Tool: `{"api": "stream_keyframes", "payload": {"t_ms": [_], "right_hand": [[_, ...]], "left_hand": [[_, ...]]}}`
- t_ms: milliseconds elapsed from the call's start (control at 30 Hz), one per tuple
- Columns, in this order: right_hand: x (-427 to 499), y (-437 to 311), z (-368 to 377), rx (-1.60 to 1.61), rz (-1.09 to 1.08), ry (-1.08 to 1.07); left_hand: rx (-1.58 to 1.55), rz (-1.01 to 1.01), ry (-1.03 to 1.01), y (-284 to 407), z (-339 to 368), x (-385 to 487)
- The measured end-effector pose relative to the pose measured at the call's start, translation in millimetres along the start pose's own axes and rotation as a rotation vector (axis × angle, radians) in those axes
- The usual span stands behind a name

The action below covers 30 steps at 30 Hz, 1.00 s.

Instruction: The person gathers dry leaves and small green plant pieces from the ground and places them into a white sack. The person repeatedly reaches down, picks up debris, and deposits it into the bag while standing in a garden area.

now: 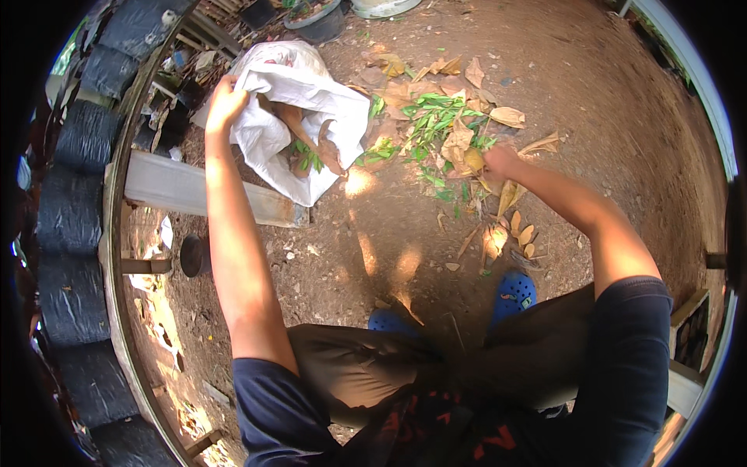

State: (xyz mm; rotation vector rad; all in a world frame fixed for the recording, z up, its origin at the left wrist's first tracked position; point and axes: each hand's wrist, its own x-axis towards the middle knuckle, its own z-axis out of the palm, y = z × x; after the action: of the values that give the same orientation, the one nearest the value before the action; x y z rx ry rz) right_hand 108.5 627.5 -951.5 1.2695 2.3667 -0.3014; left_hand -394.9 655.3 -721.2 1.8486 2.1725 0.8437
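Observation:
A white woven sack lies on the dirt ground with its mouth open towards me; brown dry leaves and some green leaves show inside. My left hand grips the sack's rim at its left side. To the right of the sack spreads a pile of green leaves and large dry leaves. My right hand is at the pile's right edge, touching the leaves. It is slightly blurred, and its fingers are partly hidden, so whether they close on anything is unclear.
A pale board lies left of the sack, near a dark round container. Black plastic planting bags line a rail at the far left. Plant pots stand at the top. Small yellowish leaves lie near my blue clogs.

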Motion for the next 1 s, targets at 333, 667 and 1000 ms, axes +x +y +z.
{"api": "stream_keyframes", "payload": {"t_ms": [333, 667, 1000], "right_hand": [[9, -3, 44, 0.07, 0.033, 0.042], [25, -19, -95, 0.719, -0.377, 0.031], [11, -85, -145, 0.52, -0.344, 0.718]], "left_hand": [[-0.051, -0.099, -0.023, 23, 13, 4], [-0.353, 0.053, -0.07, 108, -6, -3], [-0.349, 0.009, -0.064, 124, -13, -7]]}}
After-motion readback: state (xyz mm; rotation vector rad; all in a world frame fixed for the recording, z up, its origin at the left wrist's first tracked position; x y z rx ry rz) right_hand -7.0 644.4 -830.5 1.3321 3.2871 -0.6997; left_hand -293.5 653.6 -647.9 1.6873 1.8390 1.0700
